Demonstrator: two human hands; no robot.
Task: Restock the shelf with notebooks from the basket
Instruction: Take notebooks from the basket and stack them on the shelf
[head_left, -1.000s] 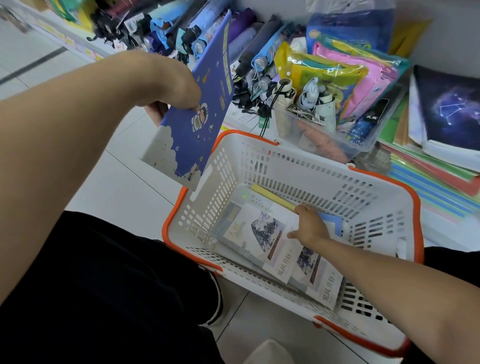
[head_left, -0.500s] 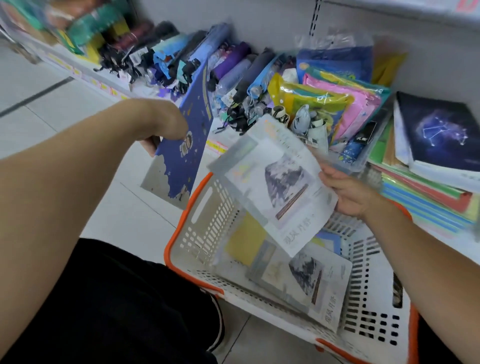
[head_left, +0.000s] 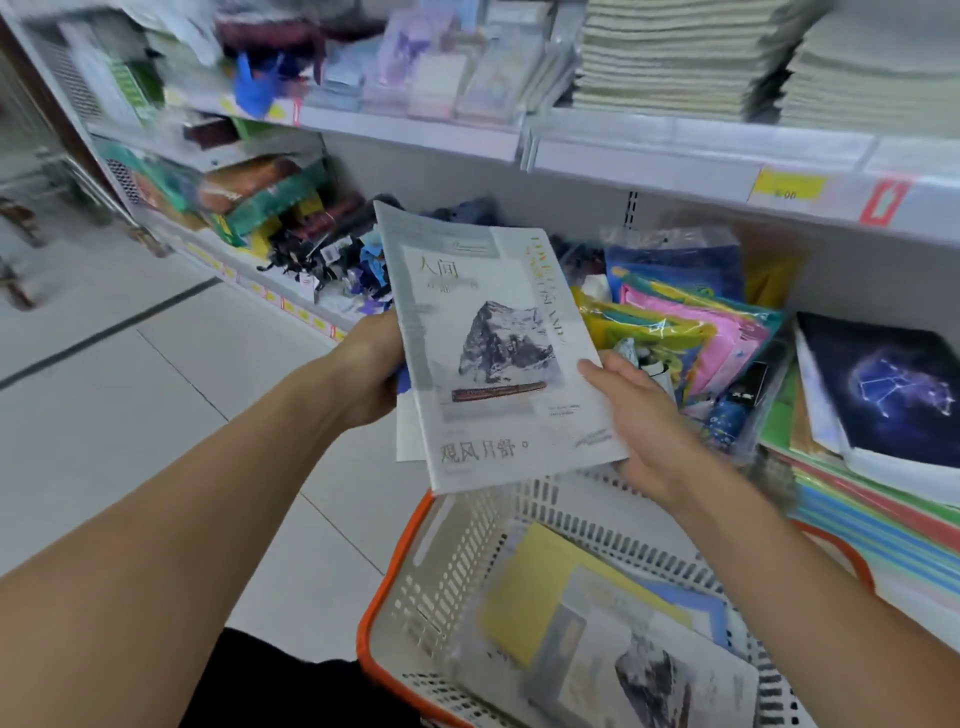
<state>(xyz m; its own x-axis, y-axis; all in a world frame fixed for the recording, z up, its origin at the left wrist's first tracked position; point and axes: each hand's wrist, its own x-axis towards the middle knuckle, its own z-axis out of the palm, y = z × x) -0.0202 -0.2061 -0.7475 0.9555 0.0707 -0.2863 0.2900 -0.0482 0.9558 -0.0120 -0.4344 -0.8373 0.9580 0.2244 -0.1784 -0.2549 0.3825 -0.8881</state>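
Grey notebook (head_left: 488, 353) is up in the air between both hands, above the far-left corner of the basket (head_left: 441, 566), in front of the lower shelf (head_left: 291, 301). Right hand (head_left: 644, 421) grips its right edge: thumb on the cover, fingers wrapped underneath. Left hand (head_left: 371, 366) is at the left edge, fingers curled behind it; a blue-and-white notebook (head_left: 408, 415) pokes out there, stacked behind the grey one, and the left hand holds it. Whether the left fingers also clamp the grey one, can't tell.

Grey notebook: pale grey-white cover, tilted, top edge away from the person. Mountain picture in the middle, dark bar under it, Chinese lettering at the top and near the bottom, gold text running down the right side.

Basket is white plastic mesh with an orange rim, on the floor, near right. Inside: a yellow notebook (head_left: 524, 603) and another mountain-cover notebook (head_left: 660, 675) lying flat, a blue one (head_left: 711, 610) partly under them.

Right side of the lower shelf: a dark constellation-cover notebook (head_left: 888, 389) on a stack.
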